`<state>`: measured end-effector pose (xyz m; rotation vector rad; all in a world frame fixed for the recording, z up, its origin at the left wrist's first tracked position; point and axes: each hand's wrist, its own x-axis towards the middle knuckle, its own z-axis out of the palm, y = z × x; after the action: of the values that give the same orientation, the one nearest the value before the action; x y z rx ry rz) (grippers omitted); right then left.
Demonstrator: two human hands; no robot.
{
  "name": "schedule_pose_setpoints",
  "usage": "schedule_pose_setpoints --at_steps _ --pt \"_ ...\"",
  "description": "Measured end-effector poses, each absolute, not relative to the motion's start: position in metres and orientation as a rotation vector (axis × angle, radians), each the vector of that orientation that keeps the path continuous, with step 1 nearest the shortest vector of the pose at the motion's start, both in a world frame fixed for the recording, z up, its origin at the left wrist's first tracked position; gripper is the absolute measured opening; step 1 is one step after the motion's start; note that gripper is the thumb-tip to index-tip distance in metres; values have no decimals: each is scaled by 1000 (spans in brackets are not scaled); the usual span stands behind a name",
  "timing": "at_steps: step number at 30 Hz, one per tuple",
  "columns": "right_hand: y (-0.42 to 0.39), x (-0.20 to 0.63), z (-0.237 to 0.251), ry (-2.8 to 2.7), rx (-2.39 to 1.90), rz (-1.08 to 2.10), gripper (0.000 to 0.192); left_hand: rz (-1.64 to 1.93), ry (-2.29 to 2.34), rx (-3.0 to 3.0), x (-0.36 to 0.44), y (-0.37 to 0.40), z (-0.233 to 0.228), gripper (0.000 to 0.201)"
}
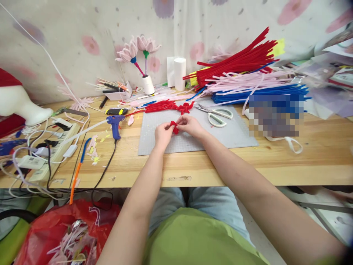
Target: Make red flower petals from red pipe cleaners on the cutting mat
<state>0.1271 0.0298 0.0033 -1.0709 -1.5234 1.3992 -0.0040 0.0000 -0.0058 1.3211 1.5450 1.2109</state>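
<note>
Over the grey cutting mat, my left hand pinches a small red fuzzy piece of bent pipe cleaner from the left. My right hand grips the same piece from the other side, and fingers of both hands cover part of it. Just beyond them lie a bundle of red pipe cleaners and some curled red pieces. Scissors with pale handles rest on the mat to the right of my hands, blades partly spread.
A blue glue gun and a yellow-black cutter lie left of the mat. Behind stand pink pipe-cleaner flowers and piled red, pink and blue stems. A power strip with tangled cables sits left. A red bag is below.
</note>
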Motion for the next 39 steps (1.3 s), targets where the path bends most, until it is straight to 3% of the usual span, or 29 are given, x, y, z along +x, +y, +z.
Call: schedule_pose_setpoints --at_steps 8,17,22,32,39 --pt "36 126 -5 -1618 -1135 1172 17 1192 1759 1477 -5 -4 -5 15" --pt "36 127 -8 -1581 -1020 1330 16 1239 1474 1232 -3 1 -7 24" --pt "35 127 -5 -1569 -1044 1360 16 1239 1536 1289 -5 4 -11 19" --pt "35 127 -4 -1688 -1195 1092 12 1151 1846 1639 -4 -6 1 15" --pt "35 127 -4 -1689 -1150 1128 12 1185 1724 1490 -6 -1 -4 16"
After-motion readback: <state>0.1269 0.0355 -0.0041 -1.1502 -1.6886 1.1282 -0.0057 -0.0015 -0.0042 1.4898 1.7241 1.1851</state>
